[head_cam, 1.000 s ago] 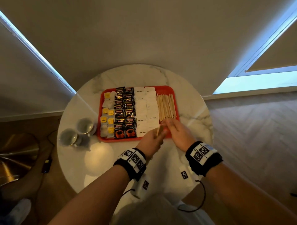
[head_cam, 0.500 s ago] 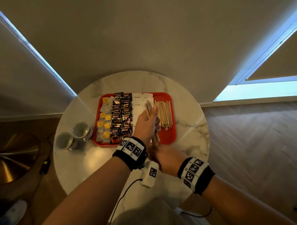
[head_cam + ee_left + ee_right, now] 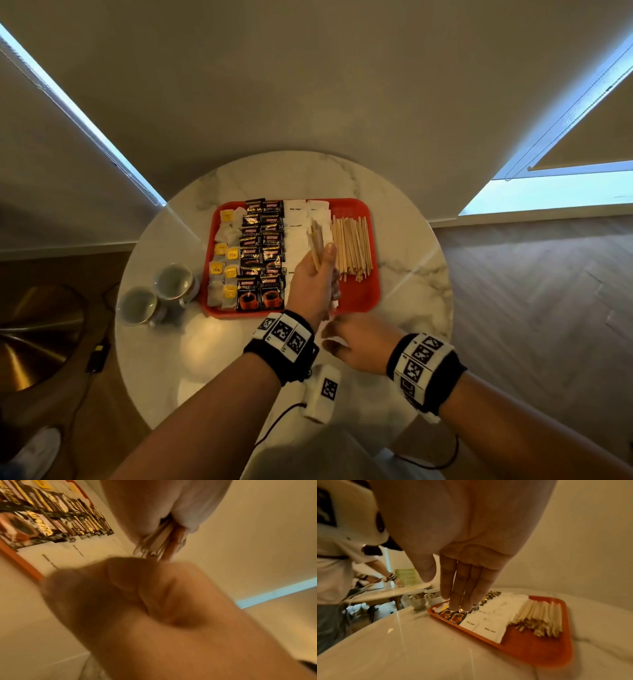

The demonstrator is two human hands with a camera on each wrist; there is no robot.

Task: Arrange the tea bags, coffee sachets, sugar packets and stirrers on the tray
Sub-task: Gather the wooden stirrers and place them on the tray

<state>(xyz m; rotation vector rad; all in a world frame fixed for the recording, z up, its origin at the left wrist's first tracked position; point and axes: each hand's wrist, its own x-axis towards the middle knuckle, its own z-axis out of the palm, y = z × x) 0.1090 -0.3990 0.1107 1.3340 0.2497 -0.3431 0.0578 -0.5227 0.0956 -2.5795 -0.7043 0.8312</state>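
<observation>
A red tray (image 3: 356, 294) on the round marble table carries tea bags (image 3: 224, 260) at the left, then black coffee sachets (image 3: 262, 253), white sugar packets (image 3: 296, 219) and a row of wooden stirrers (image 3: 352, 246). My left hand (image 3: 322, 260) grips a small bundle of stirrers (image 3: 317, 240) upright above the sugar packets. The left wrist view shows the bundle (image 3: 159, 545) sticking out of the fist. My right hand (image 3: 339, 337) hovers over the table just in front of the tray, holding nothing. Its fingers (image 3: 462, 588) are straight and held together.
Two patterned cups (image 3: 173, 282) (image 3: 137, 305) stand on the table to the left of the tray. The marble table (image 3: 411, 274) ends close to the tray's right side. In the right wrist view another person (image 3: 342, 561) works at a second table behind the cups.
Both hands were at the near end of the stirrer row. My left hand lifted a bundle of stirrers over the sugar packets, and my right hand drew back toward me, off the tray.
</observation>
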